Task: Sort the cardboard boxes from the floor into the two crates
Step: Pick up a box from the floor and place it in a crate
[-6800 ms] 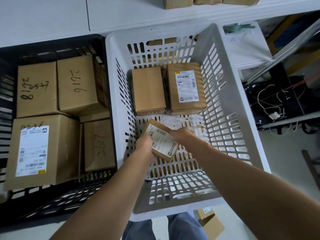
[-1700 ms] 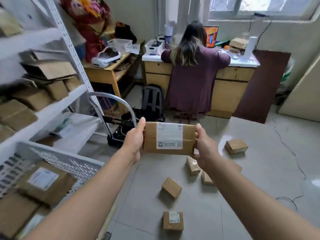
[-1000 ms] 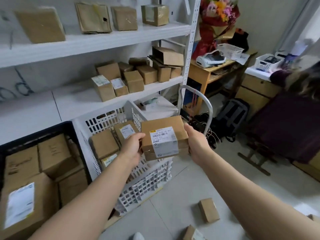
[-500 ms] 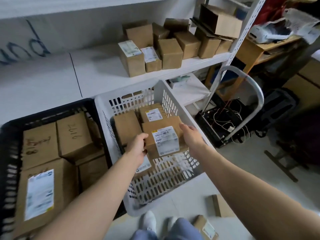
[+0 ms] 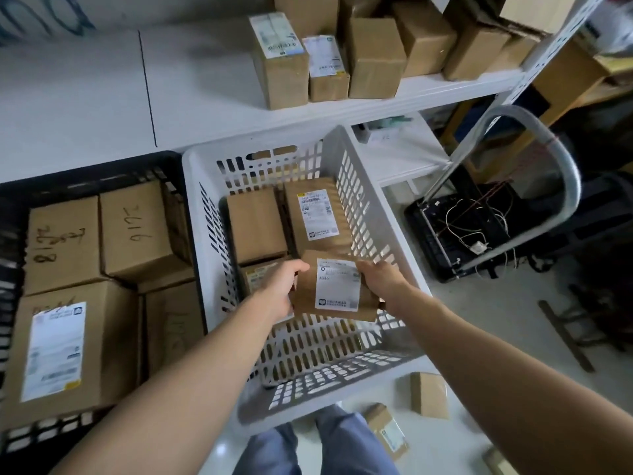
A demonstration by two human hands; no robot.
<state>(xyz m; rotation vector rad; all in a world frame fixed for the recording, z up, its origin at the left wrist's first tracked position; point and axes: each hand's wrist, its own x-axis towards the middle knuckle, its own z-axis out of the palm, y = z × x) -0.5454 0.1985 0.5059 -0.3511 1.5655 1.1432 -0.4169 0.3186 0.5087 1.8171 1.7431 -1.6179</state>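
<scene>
Held box (image 5: 337, 286): clamped between both hands above the floor of the white crate (image 5: 260, 142), printed label facing up, slightly tilted.
Left hand (image 5: 281, 289): wrapped round the box's left edge, thumb over the top.
Right hand (image 5: 378, 279): gripping the opposite edge, fingers hidden under the cardboard.
Weight: probably light, since it hangs between the hands with nothing under it.
Stiffness: rigid corrugated card, walls flat under the grip, unlikely to crush.
Surface: matt brown card with good friction; the glossy label likely slicker, so best kept clear of the fingertips.
Best hold: the two bare side edges, as now.
Landing spot: open lattice directly beneath the hands; a small labelled box (image 5: 260, 275) partly under the left hand, two larger boxes (image 5: 255, 224) just beyond the fingertips.
Black crate (image 5: 102, 170): left of the left forearm, packed with bigger boxes.
Floor boxes (image 5: 430, 394): below the right forearm, not yet sorted.
</scene>
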